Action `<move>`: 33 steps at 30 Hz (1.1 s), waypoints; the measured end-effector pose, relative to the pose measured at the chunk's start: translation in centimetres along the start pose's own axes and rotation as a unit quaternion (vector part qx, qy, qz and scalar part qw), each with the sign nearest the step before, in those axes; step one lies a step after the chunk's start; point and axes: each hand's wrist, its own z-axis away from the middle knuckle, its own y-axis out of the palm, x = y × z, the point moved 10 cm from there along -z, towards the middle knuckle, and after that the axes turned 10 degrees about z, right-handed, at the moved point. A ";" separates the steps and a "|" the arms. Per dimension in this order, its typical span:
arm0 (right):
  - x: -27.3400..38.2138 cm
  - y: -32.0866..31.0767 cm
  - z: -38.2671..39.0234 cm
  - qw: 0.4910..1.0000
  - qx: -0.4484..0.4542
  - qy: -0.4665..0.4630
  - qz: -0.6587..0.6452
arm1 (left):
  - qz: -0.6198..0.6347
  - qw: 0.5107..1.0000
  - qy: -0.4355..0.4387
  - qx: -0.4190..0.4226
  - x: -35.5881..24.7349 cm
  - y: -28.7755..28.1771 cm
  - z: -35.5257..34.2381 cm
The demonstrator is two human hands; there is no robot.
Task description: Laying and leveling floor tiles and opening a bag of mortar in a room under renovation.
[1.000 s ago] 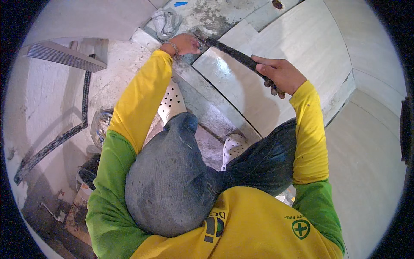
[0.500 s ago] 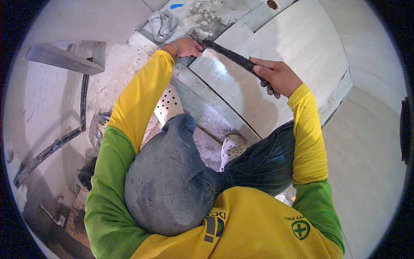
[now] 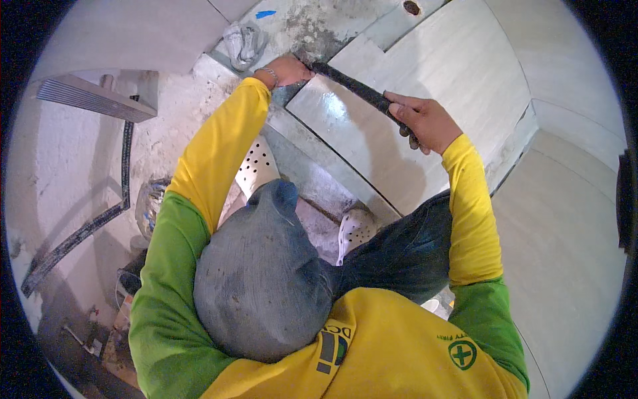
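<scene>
My right hand is closed round one end of a long, dark, rod-like tool, which slants up and left across the pale tiles. The tool's far end reaches the bare patch beside my left hand. That hand is closed low over the edge of the tile, wrist bracelet showing. Its fingertips lie close to the tool's end, and what they hold, if anything, is hidden. Dark, gritty cement shows just beyond both.
A crumpled clear plastic bag lies past my left hand. A round hole is at the top. A step edge runs beside my white clogs. On the left are a ribbed metal bar and a dark wall channel.
Both hands and the tool keep nearly the same pose against the tile. The view has shifted slightly; no grip has visibly changed.
</scene>
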 end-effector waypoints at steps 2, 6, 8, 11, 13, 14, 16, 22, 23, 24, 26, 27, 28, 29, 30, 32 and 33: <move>0.4 -0.3 0.0 1.000 0.002 0.013 0.006 | 0.014 0.994 -0.109 -0.027 1.4 -0.4 0.4; 1.3 -0.3 0.0 1.000 0.012 0.024 0.006 | 0.045 0.989 -0.131 -0.055 1.7 -0.2 0.6; 1.6 -0.3 -0.1 1.000 0.015 0.026 0.010 | -0.015 0.994 -0.092 -0.049 1.3 0.2 0.0; 1.7 -0.4 0.1 0.999 0.015 0.030 0.010 | 0.038 0.992 -0.105 -0.066 2.2 0.6 -0.2; 1.9 -0.4 0.1 1.000 0.018 0.024 -0.001 | 0.027 0.992 -0.098 -0.070 2.2 0.5 -0.4; 1.9 -0.4 0.2 1.000 0.019 0.024 0.000 | 0.012 0.993 -0.105 -0.055 2.3 0.8 -0.4; 2.3 -0.6 0.2 1.000 0.016 0.013 0.019 | 0.016 0.993 -0.105 -0.051 2.2 0.7 -0.4; 2.4 -0.7 0.3 0.999 0.013 0.028 0.039 | 0.035 0.993 -0.086 -0.066 1.6 0.2 0.1; 2.5 -0.7 0.4 0.999 0.013 0.028 0.039 | 0.045 0.992 -0.103 -0.064 1.8 0.2 0.2; 2.5 -0.7 0.4 0.999 0.014 0.031 0.034 | 0.049 0.991 -0.097 -0.073 1.6 0.0 0.2; 2.7 -0.7 0.4 0.999 0.015 0.034 0.030 | 0.025 0.993 -0.096 -0.058 1.3 0.0 0.2; 2.7 -0.7 0.4 0.999 0.017 0.034 0.032 | 0.031 0.993 -0.091 -0.061 1.1 -0.1 0.2; 2.6 -0.7 0.4 0.998 0.017 0.042 0.035 | 0.029 0.993 -0.100 -0.057 1.2 -0.1 0.3; 2.8 -0.6 0.5 0.999 0.019 0.035 0.033 | 0.022 0.993 -0.110 -0.048 1.2 0.0 0.4; 2.8 -0.7 0.5 0.998 0.018 0.037 0.038 | 0.026 0.992 -0.108 -0.052 1.2 -0.2 0.4; 2.7 -0.8 0.5 0.998 0.017 0.041 0.041 | 0.021 0.994 -0.094 -0.052 0.9 -0.1 0.3; 2.7 -0.9 0.5 0.998 0.017 0.037 0.040 | 0.025 0.994 -0.086 -0.063 0.8 -0.2 0.3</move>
